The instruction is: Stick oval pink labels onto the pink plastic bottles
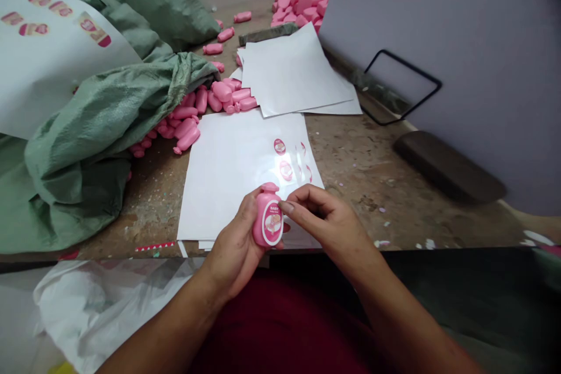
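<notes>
1. Dark red clothing [280, 327] at lower centre, nearest the camera; both forearms reach in past it.
2. Left hand [236, 245], centre of frame: fingers wrapped around a pink bottle [267, 196], held tilted, cap up, over the front edge of the table [363, 169]. Risk: smooth curved plastic could turn in a loose grip or drop off that edge.
3. Right hand [326, 216]: thumb and fingers bent, narrow, tips at the upper right rim of the oval label [273, 225]. Cannot tell whether they pinch it. Likely faults: crease or trapped air on the curved side if pressed unevenly; lifted or skewed rim if tugged.
4. Sticker sheet [223, 169], centre, under the hands. A dragging wrist could shift it or smudge stickers [279, 146].
5. Loose bottles [222, 92], upper centre-left, beside the green sack [105, 93]. A bump to the sack could roll some onto the sheet.
</notes>
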Demonstrator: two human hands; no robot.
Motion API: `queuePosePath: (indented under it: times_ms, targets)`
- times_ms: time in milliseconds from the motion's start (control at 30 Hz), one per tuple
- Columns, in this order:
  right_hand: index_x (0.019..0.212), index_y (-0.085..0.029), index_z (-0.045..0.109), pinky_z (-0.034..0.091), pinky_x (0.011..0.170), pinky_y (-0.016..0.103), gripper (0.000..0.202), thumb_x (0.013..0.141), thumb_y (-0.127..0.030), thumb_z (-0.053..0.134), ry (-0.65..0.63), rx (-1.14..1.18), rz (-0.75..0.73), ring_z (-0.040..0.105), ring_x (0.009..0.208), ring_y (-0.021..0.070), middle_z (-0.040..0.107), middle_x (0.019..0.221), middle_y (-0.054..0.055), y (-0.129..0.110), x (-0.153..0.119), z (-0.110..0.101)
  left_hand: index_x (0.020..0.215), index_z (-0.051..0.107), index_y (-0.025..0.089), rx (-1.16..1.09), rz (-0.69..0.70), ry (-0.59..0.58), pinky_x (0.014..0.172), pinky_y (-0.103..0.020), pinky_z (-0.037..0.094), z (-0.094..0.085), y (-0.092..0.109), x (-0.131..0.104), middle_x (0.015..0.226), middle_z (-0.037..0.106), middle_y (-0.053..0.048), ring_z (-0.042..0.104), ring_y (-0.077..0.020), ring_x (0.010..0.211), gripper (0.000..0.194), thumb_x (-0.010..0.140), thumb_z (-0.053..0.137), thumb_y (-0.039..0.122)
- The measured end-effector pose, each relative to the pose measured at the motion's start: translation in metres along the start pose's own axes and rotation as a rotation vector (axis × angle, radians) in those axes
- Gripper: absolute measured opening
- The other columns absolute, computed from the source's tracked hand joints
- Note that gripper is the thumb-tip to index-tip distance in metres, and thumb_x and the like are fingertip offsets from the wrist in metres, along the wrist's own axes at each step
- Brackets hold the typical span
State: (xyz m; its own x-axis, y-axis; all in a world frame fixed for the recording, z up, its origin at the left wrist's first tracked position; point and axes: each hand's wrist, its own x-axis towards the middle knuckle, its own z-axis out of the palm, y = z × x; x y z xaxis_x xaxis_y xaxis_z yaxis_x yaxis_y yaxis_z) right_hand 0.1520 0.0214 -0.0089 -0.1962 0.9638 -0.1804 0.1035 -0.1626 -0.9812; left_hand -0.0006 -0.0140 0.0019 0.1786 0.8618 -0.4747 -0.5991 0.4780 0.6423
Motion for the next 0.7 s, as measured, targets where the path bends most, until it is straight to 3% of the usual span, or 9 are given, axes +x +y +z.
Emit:
queuePosePath:
  times_ms: [133,300,700]
  targets:
    - [0.068,-0.021,0.061,0.040,0.056,0.027,0.029,0.076,-0.046,0.073,-0.055,0.057,0.020,0.051,0.057,0.0128,0.059,0.061,-0.003,-0.0031,0.0006,-0.0020,0.118,0.065,0.021,-0.078,-0.053,0.026,0.059,-0.021,0.053,0.0002,0.0006,0.0009,0.092,0.063,-0.003,0.062,-0.0129,0.076,0.028,0.099,0.055,0.038]
    - [0.068,-0.022,0.060,0.044,0.059,0.028,0.031,0.075,-0.049,0.074,-0.064,0.074,0.025,0.057,0.058,0.0147,0.063,0.060,-0.001,-0.0012,0.0017,-0.0022,0.121,0.063,0.023,-0.034,-0.086,0.015,0.064,-0.023,0.057,0.0023,0.0030,-0.0007,0.097,0.065,-0.004,0.065,-0.0140,0.081,0.027,0.101,0.049,0.036]
    - [0.068,-0.022,0.059,0.044,0.057,0.027,0.031,0.076,-0.048,0.074,-0.050,0.061,0.016,0.057,0.058,0.0141,0.062,0.061,-0.002,0.0014,0.0020,-0.0001,0.120,0.064,0.023,-0.025,-0.048,-0.003,0.062,-0.020,0.053,0.0014,0.0027,-0.0009,0.094,0.064,-0.004,0.063,-0.0126,0.078,0.029,0.102,0.047,0.037]
